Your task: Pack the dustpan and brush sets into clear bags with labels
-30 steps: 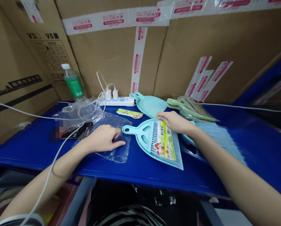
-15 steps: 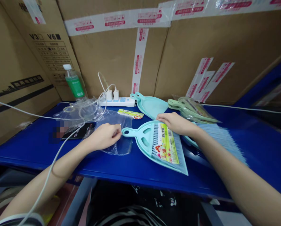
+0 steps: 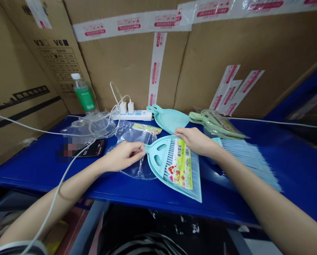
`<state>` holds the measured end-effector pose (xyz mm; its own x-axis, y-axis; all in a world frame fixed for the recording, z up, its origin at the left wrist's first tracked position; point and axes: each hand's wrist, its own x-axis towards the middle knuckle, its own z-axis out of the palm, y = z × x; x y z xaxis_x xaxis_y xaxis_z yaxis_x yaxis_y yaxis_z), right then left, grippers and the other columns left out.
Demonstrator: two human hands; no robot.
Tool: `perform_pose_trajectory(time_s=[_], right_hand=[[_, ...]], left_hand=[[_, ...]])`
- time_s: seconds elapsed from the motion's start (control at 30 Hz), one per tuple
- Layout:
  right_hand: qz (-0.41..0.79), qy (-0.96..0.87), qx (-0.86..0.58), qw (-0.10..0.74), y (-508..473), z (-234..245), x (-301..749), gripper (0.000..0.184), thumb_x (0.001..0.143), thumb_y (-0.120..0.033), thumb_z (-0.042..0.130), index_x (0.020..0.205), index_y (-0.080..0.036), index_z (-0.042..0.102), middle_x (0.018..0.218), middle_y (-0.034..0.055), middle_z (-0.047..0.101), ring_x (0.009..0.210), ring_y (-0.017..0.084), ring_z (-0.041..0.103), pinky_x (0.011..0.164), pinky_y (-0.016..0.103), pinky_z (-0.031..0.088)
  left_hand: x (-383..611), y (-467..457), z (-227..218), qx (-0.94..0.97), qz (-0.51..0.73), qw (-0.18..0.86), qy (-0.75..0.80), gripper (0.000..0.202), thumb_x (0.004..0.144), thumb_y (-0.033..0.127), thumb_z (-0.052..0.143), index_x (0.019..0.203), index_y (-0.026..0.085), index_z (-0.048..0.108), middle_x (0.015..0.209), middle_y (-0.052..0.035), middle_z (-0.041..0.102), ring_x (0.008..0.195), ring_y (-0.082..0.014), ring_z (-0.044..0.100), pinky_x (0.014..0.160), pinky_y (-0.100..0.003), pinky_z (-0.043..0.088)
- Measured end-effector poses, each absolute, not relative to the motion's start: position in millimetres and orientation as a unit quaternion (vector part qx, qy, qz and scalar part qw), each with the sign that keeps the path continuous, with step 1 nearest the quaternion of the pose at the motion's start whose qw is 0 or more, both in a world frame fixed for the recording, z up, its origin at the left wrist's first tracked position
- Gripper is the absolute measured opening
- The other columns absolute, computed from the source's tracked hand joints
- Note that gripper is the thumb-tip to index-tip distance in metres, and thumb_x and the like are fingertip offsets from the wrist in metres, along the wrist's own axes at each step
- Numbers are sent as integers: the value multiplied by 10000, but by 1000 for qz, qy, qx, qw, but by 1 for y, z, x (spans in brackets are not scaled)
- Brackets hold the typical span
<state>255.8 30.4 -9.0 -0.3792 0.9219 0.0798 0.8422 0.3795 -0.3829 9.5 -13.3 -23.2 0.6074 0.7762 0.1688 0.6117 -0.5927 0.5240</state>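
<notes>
A turquoise dustpan [image 3: 160, 174] with a matching brush [image 3: 159, 161] nested in it lies in front of me, bristles toward the right. A colourful paper label [image 3: 180, 166] is across the bristles. The fingers of my left hand [image 3: 126, 156] are closed around the handle end, which they hide. Along the far edge of the dustpan, my right hand [image 3: 197, 141] grips the rim with its fingers curled. A clear plastic bag [image 3: 139, 171] spreads beneath and behind my left hand.
Behind are another turquoise dustpan [image 3: 173, 118], a bagged green set [image 3: 219, 124] and a blue-bristled brush [image 3: 251, 159]. Leftward stand a power strip [image 3: 142, 115], a green-labelled bottle [image 3: 84, 95] and a phone [image 3: 97, 148]. A white cable [image 3: 60, 184] crosses my left arm. Cardboard [image 3: 126, 71] walls the back.
The dustpan and brush have shifted slightly left and toward me. My left hand has moved right and now covers the handle's end. The plastic bag has moved a little right.
</notes>
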Motion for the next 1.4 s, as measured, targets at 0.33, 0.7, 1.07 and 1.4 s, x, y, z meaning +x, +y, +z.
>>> perform_pose_trajectory(time_s=[0.33, 0.7, 1.07, 1.4], right_hand=[[137, -825, -530, 144, 37, -18, 261, 242, 830, -165, 340, 611, -221, 424, 612, 16, 545, 567, 151, 477, 564, 263, 343], [133, -817, -544, 138, 37, -12, 264, 271, 853, -170, 351, 629, -210, 499, 654, 35, 599, 617, 172, 524, 604, 271, 362], [105, -822, -538, 155, 39, -13, 269, 220, 845, -169, 374, 744, -209, 565, 708, 54, 643, 645, 187, 570, 608, 279, 400], [92, -822, -541, 150, 41, -9, 279, 215, 846, -193, 383, 718, -219, 554, 707, 42, 638, 673, 185, 587, 625, 275, 409]], left_hand=[[-5, -8, -8, 726, 39, -135, 673, 292, 876, 155, 286, 977, 130, 558, 898, -167, 675, 762, -290, 668, 611, -344, 465], [-5, -7, -6, 726, -77, -83, 679, 312, 845, 141, 334, 938, 154, 632, 862, -159, 724, 820, -317, 695, 679, -363, 497], [-5, -5, -7, 760, 8, -6, 650, 204, 885, 155, 366, 1029, 201, 504, 947, -50, 731, 806, -249, 690, 684, -329, 467], [-8, -4, -9, 763, 32, -29, 645, 162, 853, 169, 405, 990, 210, 481, 922, -44, 735, 849, -252, 693, 671, -320, 467]])
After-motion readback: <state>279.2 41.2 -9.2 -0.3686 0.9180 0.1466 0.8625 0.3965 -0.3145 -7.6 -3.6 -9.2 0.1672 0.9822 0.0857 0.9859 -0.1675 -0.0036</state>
